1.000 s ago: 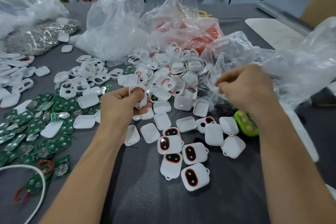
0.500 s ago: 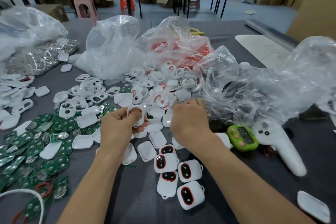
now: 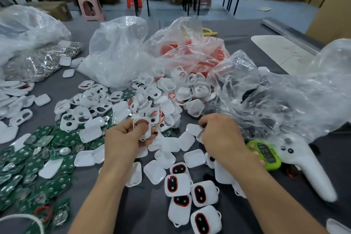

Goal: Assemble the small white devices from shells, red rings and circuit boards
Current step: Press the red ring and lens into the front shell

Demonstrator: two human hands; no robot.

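Head: left hand (image 3: pixel 121 138) grips shell (image 3: pixel 147 134); grey table (image 3: pixel 144 213) shows nearer.

Assembled devices (image 3: pixel 177 185), red-ringed: five. Green timer (image 3: pixel 266 154): one. White handheld controller (image 3: pixel 303 167): one. Plastic bags (image 3: pixel 117 53): at least four. Pink stool (image 3: pixel 90 6): one. Loose white shells (image 3: pixel 155 172) and green circuit boards (image 3: pixel 57 184): heaped by the dozen, beyond reliable count.
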